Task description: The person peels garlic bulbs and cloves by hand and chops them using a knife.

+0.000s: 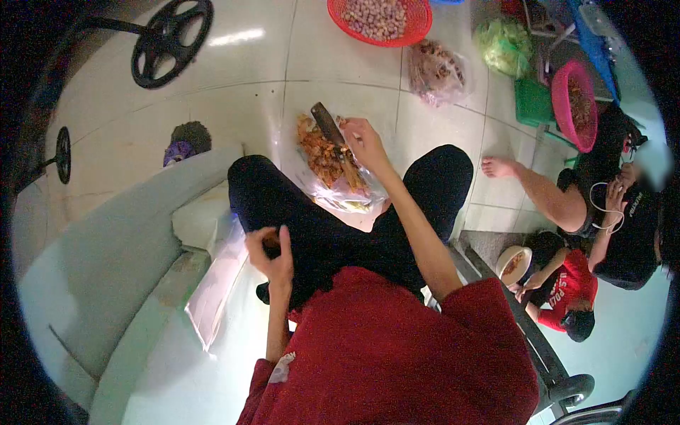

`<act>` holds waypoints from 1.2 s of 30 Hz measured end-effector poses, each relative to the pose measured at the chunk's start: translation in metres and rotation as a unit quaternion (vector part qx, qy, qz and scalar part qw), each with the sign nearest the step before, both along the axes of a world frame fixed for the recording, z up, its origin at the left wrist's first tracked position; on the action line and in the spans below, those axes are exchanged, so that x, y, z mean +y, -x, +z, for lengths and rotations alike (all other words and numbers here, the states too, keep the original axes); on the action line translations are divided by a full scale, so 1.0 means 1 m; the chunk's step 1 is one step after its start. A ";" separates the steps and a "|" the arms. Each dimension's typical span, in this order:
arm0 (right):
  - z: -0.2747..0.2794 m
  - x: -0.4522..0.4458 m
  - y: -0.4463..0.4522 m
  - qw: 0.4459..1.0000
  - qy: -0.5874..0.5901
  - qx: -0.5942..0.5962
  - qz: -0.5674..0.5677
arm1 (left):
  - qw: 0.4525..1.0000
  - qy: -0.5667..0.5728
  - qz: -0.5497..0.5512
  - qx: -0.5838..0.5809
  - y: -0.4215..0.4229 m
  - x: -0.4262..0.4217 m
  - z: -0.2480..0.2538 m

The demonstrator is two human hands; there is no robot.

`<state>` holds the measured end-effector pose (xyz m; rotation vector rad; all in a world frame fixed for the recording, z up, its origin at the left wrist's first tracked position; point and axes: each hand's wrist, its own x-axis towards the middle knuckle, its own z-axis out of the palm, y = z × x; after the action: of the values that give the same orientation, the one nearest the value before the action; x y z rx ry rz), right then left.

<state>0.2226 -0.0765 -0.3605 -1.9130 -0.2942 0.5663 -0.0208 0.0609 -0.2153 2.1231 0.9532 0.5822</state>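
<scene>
My left hand (270, 251) is raised beside my left thigh, thumb and fingers curved apart, with a small dark thing between them that I cannot make out. My right hand (363, 140) is at the right edge of a clear plastic bag (347, 198) on the floor between my knees, its fingers bent together near the bag's rim. What those fingers hold, if anything, is too small to tell. Brownish-orange pieces (322, 156) fill the open bag. A dark-handled tool (326, 124) lies across them, its lower end among the pieces.
A red basket (423, 28) of small bulbs and another plastic bag (433, 71) stand ahead. Greens (504, 46), a green container (533, 103) and a pink basket (567, 92) are at the right, near two seated people; one has a bowl (513, 263).
</scene>
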 end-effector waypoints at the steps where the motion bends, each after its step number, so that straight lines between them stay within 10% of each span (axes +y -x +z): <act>1: 0.042 -0.001 0.006 0.997 -0.019 -0.061 0.043 | 0.999 0.032 -0.025 -0.025 -0.010 0.002 0.001; 9: 0.256 -0.040 0.082 0.975 -0.067 -0.154 0.144 | 0.941 0.197 -0.233 -0.144 -0.092 -0.020 0.085; 19: 0.306 -0.044 0.127 0.922 -0.185 -0.341 -0.001 | 0.913 0.235 -0.183 -0.280 -0.046 -0.047 0.149; 36: 0.328 -0.026 0.159 0.887 -0.418 -0.193 -0.024 | 0.839 0.355 -0.219 -0.349 -0.011 -0.058 0.192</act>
<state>0.0640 -0.1025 -0.0325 -1.1578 -0.6300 -0.0192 -0.0100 0.0025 -0.0228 1.2243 0.1815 0.5780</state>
